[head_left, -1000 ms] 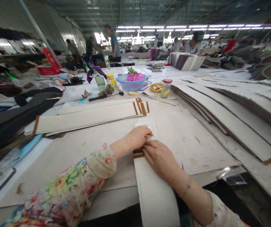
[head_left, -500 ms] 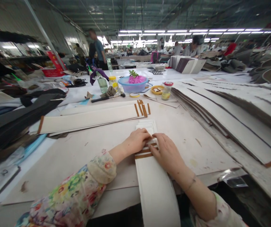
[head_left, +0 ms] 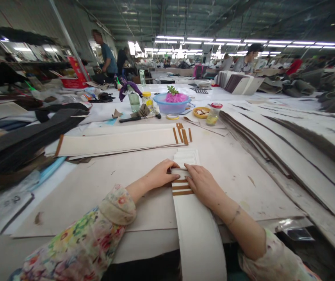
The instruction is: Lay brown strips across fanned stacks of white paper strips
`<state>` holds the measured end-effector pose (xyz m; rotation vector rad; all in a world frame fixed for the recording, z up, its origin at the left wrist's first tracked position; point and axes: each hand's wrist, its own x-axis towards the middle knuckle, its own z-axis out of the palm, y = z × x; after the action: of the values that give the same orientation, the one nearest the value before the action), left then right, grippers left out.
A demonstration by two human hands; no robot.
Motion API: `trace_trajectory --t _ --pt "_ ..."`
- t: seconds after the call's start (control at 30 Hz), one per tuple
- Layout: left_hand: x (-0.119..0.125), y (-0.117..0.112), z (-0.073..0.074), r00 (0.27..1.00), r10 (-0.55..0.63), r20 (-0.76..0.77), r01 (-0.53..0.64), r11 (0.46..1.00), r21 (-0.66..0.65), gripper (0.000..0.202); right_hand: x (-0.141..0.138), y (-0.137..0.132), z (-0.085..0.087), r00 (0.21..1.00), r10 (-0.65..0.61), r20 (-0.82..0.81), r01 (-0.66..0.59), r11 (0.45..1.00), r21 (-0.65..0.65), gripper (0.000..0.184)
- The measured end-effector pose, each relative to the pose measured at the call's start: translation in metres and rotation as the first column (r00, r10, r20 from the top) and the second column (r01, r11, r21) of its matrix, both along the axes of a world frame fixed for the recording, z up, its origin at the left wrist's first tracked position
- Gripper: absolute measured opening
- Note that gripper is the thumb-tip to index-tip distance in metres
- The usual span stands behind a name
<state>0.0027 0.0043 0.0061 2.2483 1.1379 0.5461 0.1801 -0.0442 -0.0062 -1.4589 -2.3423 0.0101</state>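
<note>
A stack of long white strips [head_left: 198, 230] with brown edge bands runs from the table's near edge away from me. My left hand [head_left: 161, 174] rests on the left side of the stack, fingers curled on the top strip's end. My right hand [head_left: 202, 184] lies on the right side with its fingers pressed flat on the strips, just beside the brown bands [head_left: 182, 187]. Both hands touch the top strip near its far end.
A pile of longer white strips with brown ends [head_left: 120, 142] lies crosswise behind. Overlapped strips [head_left: 287, 144] cover the right side. A blue bowl [head_left: 171, 104], jars [head_left: 213, 115], a brush [head_left: 139, 117] and dark material [head_left: 24, 136] stand farther off. People work in the background.
The top strip has slid away from me, baring three brown bands instead of one. Both hands moved slightly forward with it, and the view shifted a little to the left.
</note>
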Motion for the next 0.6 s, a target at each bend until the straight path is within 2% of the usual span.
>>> trace_trajectory --t 0.1,0.27,0.37,0.6 --pt "-0.002 -0.001 -0.001 1.000 0.004 0.025 -0.004 1.000 -0.018 0.022 -0.003 0.003 0.006 0.999 0.015 0.035 -0.015 1.000 -0.014 0.031" --pt "0.000 -0.001 -0.008 0.997 -0.021 0.069 0.019 0.999 0.030 0.019 -0.007 0.005 0.012 0.997 0.057 0.059 -0.054 0.998 -0.041 0.023" --pt "-0.002 -0.001 -0.011 0.995 -0.056 0.082 0.051 0.997 0.065 0.015 -0.008 0.005 0.014 0.995 0.076 0.069 -0.073 0.996 -0.049 0.021" --pt "-0.007 -0.002 -0.012 0.983 -0.175 0.045 0.166 0.973 0.162 0.010 -0.014 0.002 0.020 0.969 0.128 0.210 -0.127 0.992 -0.019 0.018"
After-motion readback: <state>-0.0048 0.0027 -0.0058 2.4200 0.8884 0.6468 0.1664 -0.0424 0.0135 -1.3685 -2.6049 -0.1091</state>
